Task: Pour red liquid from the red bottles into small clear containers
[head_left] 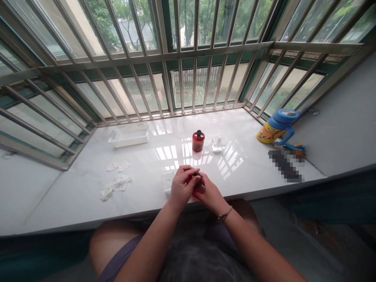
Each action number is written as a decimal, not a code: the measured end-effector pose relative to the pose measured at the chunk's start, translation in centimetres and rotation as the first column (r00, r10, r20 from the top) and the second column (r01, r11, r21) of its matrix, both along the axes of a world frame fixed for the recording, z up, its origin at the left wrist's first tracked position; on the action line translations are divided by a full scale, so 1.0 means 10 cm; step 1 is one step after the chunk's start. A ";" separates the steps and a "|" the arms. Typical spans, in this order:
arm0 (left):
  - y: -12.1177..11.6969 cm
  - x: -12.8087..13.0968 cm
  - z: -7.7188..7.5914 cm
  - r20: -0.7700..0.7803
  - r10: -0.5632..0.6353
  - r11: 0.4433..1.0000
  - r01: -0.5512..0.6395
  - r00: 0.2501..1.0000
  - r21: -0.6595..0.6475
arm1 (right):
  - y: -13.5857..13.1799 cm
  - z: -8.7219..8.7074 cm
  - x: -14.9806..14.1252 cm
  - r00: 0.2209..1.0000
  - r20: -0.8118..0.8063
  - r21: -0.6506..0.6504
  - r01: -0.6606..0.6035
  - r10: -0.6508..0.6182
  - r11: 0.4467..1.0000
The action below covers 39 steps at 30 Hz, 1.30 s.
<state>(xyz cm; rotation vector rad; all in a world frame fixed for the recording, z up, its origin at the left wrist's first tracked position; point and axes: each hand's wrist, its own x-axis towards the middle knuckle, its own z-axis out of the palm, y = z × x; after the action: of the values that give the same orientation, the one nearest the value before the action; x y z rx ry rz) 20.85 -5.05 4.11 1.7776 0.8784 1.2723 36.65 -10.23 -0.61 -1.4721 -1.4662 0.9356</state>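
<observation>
Between my two hands, close to the front edge of the white counter, is a small red bottle point(196, 190) with a dark top. My left hand point(182, 183) is closed over its upper part, the thumb and fingers around the dark top. Wrapped round the lower right side is my right hand point(210, 192). Much of the bottle is hidden by my fingers. A second red see-through bottle point(198, 142) with a black cap stands upright farther back. To its right sits a small clear container point(217, 145); another clear container point(168, 182) is partly behind my left hand.
Crumpled white tissues point(116, 187) lie on the left of the counter point(147, 168). A white plastic basket point(129, 136) is at the back left. At the right stand a blue and yellow flask point(273, 126) and a blurred-out dark object point(284, 166). Metal bars point(194, 84) line the window.
</observation>
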 end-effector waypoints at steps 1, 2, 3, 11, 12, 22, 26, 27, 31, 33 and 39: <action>0.00 0.01 0.01 -0.003 0.010 1.000 -0.010 1.000 0.009 | 0.00 0.01 0.00 1.000 -0.001 0.000 0.002 -0.002 1.000; 0.01 0.02 0.02 -0.001 0.020 1.000 -0.020 1.000 0.018 | 0.00 0.01 0.00 1.000 -0.005 -0.001 0.003 -0.003 1.000; 0.01 0.03 0.02 0.010 0.029 0.999 -0.029 1.000 0.022 | 0.00 0.02 0.00 1.000 -0.011 -0.002 0.002 -0.002 1.000; 0.00 0.05 -0.01 0.050 -0.002 0.999 0.001 0.999 0.035 | -0.01 0.02 0.01 0.998 -0.061 0.014 -0.020 0.021 1.000; -0.02 0.04 -0.02 0.038 0.003 0.999 -0.005 0.999 0.042 | -0.01 0.02 0.01 0.998 -0.061 0.016 -0.021 0.022 1.000; -0.12 -0.02 -0.14 0.010 0.040 0.999 -0.041 0.999 0.032 | -0.01 -0.03 0.01 0.998 -0.050 0.029 -0.022 0.023 0.999; -0.15 -0.06 -0.16 0.031 -0.012 0.998 0.014 0.999 -0.066 | -0.02 -0.02 0.01 0.998 -0.062 0.046 -0.028 0.031 0.999; -0.16 -0.07 -0.16 0.030 -0.027 0.995 0.030 0.999 -0.093 | -0.02 -0.02 0.01 0.998 -0.060 0.043 -0.027 0.029 0.999; -0.17 -0.10 -0.17 0.048 -0.056 0.985 0.063 0.997 -0.159 | -0.02 -0.06 0.01 0.999 -0.053 0.029 -0.013 0.015 0.999; -0.15 -0.08 -0.19 0.051 -0.036 0.980 0.045 0.998 -0.192 | -0.02 -0.09 0.01 0.998 -0.055 0.036 -0.014 0.016 0.999; -0.09 -0.05 -0.21 0.092 0.028 0.965 -0.003 0.995 -0.262 | -0.01 -0.16 0.01 0.998 -0.060 0.067 -0.005 0.009 0.998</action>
<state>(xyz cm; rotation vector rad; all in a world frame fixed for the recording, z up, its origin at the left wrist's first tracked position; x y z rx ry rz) 20.33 -6.00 1.97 1.4936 0.9603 1.1807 36.76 -10.33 -2.23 -1.3797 -1.4458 0.9184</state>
